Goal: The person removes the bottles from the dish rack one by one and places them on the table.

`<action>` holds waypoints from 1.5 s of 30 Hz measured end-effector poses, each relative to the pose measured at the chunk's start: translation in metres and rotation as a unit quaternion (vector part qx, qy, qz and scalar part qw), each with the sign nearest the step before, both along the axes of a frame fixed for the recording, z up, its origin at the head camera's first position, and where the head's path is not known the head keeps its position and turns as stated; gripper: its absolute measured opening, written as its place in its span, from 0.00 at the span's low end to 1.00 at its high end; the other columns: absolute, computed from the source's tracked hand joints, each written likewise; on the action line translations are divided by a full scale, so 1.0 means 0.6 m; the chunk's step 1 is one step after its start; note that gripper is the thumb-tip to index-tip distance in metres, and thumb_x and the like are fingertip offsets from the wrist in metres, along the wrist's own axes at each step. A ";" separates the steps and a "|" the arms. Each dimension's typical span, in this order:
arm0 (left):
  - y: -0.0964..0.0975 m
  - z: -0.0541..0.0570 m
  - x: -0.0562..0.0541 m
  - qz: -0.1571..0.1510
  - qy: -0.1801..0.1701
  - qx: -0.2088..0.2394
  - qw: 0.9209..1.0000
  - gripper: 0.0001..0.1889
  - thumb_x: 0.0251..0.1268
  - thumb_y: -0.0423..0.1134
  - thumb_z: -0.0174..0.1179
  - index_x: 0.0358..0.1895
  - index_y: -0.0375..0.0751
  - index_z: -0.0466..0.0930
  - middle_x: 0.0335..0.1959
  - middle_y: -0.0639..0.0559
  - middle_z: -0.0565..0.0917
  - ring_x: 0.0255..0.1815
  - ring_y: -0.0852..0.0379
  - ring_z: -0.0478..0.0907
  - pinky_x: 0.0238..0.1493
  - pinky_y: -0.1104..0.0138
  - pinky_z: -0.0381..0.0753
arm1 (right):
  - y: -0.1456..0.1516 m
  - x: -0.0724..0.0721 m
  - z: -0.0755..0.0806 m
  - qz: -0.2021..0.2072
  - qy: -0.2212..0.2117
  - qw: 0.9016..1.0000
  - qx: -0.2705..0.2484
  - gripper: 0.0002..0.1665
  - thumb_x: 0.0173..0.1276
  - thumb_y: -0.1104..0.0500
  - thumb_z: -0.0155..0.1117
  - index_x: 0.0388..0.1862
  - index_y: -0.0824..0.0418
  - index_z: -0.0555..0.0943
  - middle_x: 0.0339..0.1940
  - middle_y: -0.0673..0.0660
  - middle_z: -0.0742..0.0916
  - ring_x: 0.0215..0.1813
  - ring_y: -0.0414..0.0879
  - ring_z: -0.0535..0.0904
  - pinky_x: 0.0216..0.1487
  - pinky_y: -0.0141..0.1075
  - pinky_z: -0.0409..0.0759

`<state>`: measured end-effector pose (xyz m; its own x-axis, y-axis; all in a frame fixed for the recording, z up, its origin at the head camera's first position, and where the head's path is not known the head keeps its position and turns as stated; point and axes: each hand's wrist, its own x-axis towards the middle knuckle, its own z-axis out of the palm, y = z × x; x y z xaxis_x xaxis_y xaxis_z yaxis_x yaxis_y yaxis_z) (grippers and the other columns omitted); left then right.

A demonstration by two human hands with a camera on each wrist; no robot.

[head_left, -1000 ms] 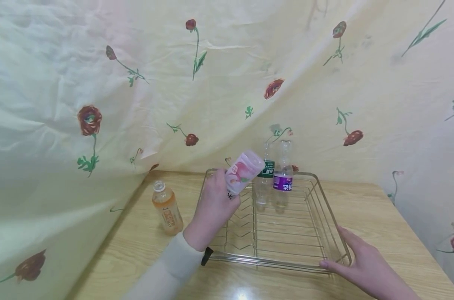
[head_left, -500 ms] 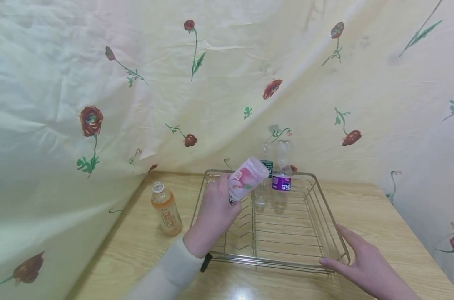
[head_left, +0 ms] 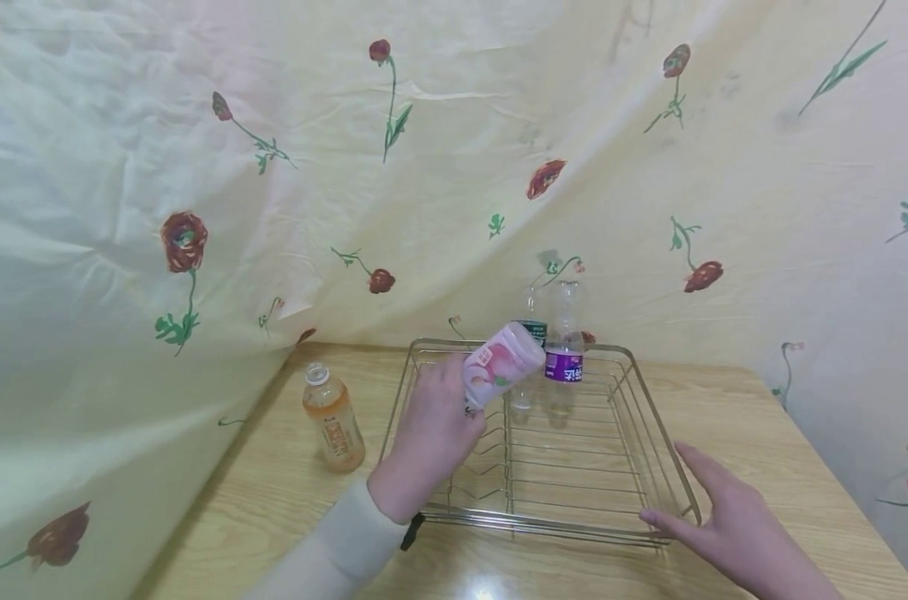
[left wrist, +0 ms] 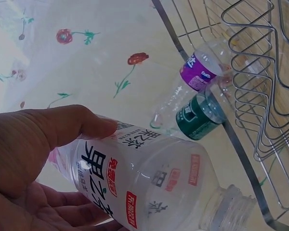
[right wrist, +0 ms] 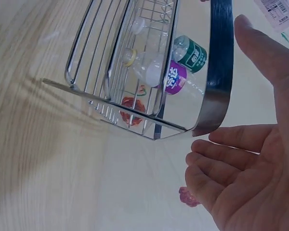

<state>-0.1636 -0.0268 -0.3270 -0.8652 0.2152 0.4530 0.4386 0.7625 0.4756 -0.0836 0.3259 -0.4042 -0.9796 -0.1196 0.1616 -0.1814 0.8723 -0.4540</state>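
My left hand (head_left: 435, 429) grips a clear plastic bottle (head_left: 502, 364) with a pink peach label, above the left part of a wire dish rack (head_left: 574, 533). The bottle tilts base-up, and its uncapped neck (left wrist: 231, 209) points down toward the rack in the left wrist view. My right hand (head_left: 735, 517) is spread at the rack's front right corner, thumb and fingers close to the rim and holding nothing. At the rack's back, a bottle with a purple label (head_left: 564, 367) and one with a green label (right wrist: 190, 53) stand neck-down; the peach bottle partly hides the green-labelled one.
An uncapped bottle with an orange label (head_left: 336, 425) stands upright on the wooden table (head_left: 266, 517), left of the rack. A black piece (head_left: 411, 531) sits at the rack's front left corner. Floral cloth (head_left: 454, 167) hangs behind and beside the table.
My left hand has brought the peach-label bottle slightly right and lower over the rack. My right hand's fingers have shifted slightly and spread at the rack's corner. The other bottles have stayed put.
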 end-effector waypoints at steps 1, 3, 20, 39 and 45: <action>0.000 0.000 0.001 -0.002 0.003 -0.001 1.000 0.33 0.45 0.27 0.77 0.58 0.32 0.73 0.45 0.45 0.80 0.45 0.48 0.76 0.47 0.58 0.82 | -0.001 0.000 0.001 0.000 0.002 1.000 -0.002 0.64 0.57 0.36 0.78 0.75 0.76 0.61 0.67 0.81 0.70 0.62 0.82 0.68 0.54 0.75 0.70; 0.000 0.000 0.003 -0.006 0.008 -0.004 1.000 0.33 0.44 0.27 0.77 0.58 0.32 0.73 0.44 0.46 0.80 0.44 0.49 0.76 0.46 0.58 0.82 | -0.004 0.000 0.003 -0.001 0.010 1.000 -0.006 0.63 0.57 0.37 0.78 0.75 0.75 0.61 0.68 0.81 0.71 0.62 0.81 0.68 0.54 0.74 0.70; 0.007 0.003 0.017 -0.004 0.004 -0.044 0.999 0.35 0.46 0.31 0.78 0.60 0.30 0.72 0.42 0.45 0.81 0.41 0.50 0.77 0.41 0.61 0.84 | -0.027 -0.007 0.030 0.006 0.038 0.999 -0.028 0.63 0.56 0.38 0.80 0.78 0.71 0.60 0.69 0.78 0.72 0.63 0.78 0.69 0.52 0.73 0.72; 0.013 -0.006 0.034 -0.035 0.023 -0.051 0.998 0.33 0.46 0.30 0.78 0.57 0.35 0.71 0.41 0.51 0.78 0.40 0.54 0.73 0.40 0.66 0.79 | -0.056 -0.012 0.059 0.026 0.086 0.995 -0.032 0.63 0.55 0.40 0.81 0.78 0.69 0.61 0.69 0.76 0.73 0.64 0.77 0.70 0.52 0.72 0.73; 0.015 -0.009 0.038 -0.035 0.037 -0.067 0.996 0.35 0.46 0.31 0.79 0.59 0.34 0.71 0.44 0.49 0.80 0.40 0.54 0.72 0.41 0.66 0.80 | -0.066 -0.012 0.065 0.035 0.103 0.994 -0.033 0.64 0.53 0.40 0.82 0.79 0.66 0.61 0.70 0.74 0.73 0.64 0.76 0.70 0.53 0.72 0.73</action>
<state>-0.1408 -0.0177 -0.3323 -0.8109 0.3374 0.4781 0.5235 0.7833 0.3352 -0.0905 0.2860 -0.3649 -0.9150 -0.1679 0.3669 -0.3346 0.8237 -0.4577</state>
